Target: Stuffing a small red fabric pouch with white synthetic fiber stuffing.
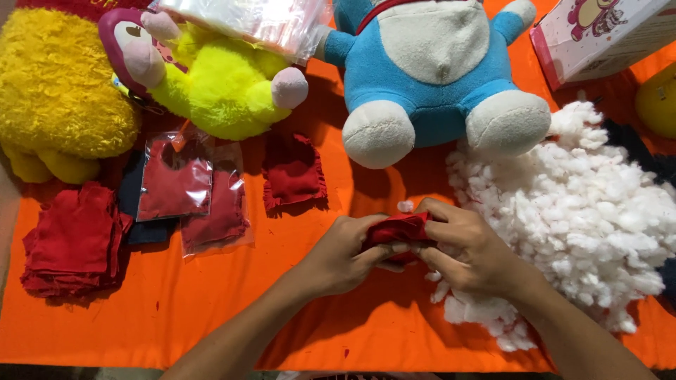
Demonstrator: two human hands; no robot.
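Orange cloth (211,324) covers the whole surface. Big white stuffing pile (584,211) fills the right side, mid-frame to lower right. Blue-and-white plush (429,70) sits top centre, feet toward the viewer, touching the stuffing's upper edge. Fuzzy yellow plush (56,91) at upper left; neon-yellow plush with pink face (211,77) just beside it, a clear plastic bag (246,21) lying over its top. Pink-and-white box (605,35) in the top right corner. Stack of red cloth pieces (70,239) at lower left. Two bagged red pieces (190,190) left of centre, overlapping, on a dark cloth (134,204). Loose red pouch (292,172) centre, frilled edge, apart from the bags.

Left hand (338,253) and right hand (468,246) meet at centre-right, both sets of fingers clamped on a small red pouch (398,229) held between them just above the orange cloth, beside the stuffing's left edge. Small stuffing tuft (405,206) sits right above it.
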